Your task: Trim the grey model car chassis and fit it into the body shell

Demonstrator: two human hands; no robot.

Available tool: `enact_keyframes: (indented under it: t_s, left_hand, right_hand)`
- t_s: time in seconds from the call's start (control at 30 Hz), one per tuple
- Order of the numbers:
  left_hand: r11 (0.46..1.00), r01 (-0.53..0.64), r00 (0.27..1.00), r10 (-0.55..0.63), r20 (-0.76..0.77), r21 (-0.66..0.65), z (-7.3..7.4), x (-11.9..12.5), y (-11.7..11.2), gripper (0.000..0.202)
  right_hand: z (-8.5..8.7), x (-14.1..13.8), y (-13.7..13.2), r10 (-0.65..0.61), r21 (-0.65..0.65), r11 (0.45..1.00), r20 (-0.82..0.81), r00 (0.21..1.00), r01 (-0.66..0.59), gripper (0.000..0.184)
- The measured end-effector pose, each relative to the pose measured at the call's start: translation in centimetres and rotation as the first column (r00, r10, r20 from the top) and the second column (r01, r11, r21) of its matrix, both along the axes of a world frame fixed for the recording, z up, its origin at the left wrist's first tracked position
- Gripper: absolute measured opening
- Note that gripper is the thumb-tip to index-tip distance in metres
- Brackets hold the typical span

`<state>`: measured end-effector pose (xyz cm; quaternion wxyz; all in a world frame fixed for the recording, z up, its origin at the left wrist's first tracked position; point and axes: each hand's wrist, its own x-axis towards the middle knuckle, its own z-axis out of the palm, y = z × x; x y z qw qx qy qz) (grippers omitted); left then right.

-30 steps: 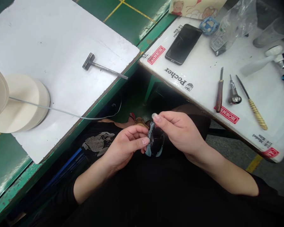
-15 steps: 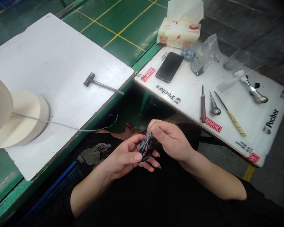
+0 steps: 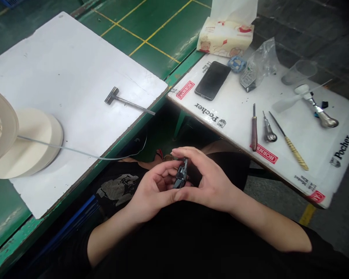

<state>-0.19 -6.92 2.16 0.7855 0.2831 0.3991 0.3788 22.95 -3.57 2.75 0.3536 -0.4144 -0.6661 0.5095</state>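
Dark part [image 3: 180, 176]: small, with a slim upright end; held between both hands above the lap, in front of the gap between the two tables. Finer detail lost among fingers.
Left hand [image 3: 155, 190]: narrow grip on the part, fingers curled behind it, thumb stretched across the near end.
Right hand [image 3: 211, 180]: cupped closed about the same part, fingers arched over its far end, thumb beside the left thumb. Exact pressure points hidden.
Good handling, my judgement: left hand as steady cradle, right hand for fine force. Load better on the thicker body than on the slim end, which may bend or snap. Ease pressure on evenly; stop at any stiff resistance.
Drop risk: a slip would probably send the part to the lap or floor; holding low and close helps.
Thumbs: tips meeting or nearly so at the near end.
Forearms: slanting inward from the lower corners, hands meeting mid-view.
Nearby: hammer [image 3: 129, 104] on the white sheet [image 3: 84, 66], well apart from both hands.
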Motion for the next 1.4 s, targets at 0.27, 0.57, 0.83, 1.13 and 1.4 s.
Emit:
enact_keyframes:
  t_s: [0.27, 0.57, 0.83, 1.13, 1.4]
  left_hand:
    - [0.950, -0.055, 0.998, 0.045, 0.039, 0.309, -0.9, 0.0, -0.8, 0.068]
    - [0.904, -0.056, 0.998, 0.048, 0.029, 0.425, -1.1, -0.1, -1.7, 0.056]
    - [0.916, -0.021, 0.999, 0.039, -0.035, 0.400, -0.7, -0.5, -1.8, 0.050]
    - [0.985, -0.153, 0.964, 0.132, -0.231, -0.076, -1.2, -0.9, -0.9, 0.081]
    - [0.963, -0.259, 0.937, 0.233, -0.262, -0.071, -1.0, -0.4, 1.3, 0.068]
  right_hand:
    - [-0.1, -1.0, -0.6, 0.035, 0.023, 0.999, -0.083, 0.996, -0.033, 0.083]
    - [-0.1, -1.6, -0.9, 0.120, 0.179, 0.979, -0.110, 0.987, -0.099, 0.071]
    - [-0.8, -2.1, -0.9, 0.104, 0.212, 0.975, -0.144, 0.984, -0.072, 0.064]
    - [-0.6, 2.6, 1.2, -0.140, 0.123, 0.985, 0.141, 0.980, 0.123, 0.088]
    - [-0.6, 13.6, 2.4, -0.744, 0.384, 0.653, 0.487, 0.458, 0.653, 0.038]
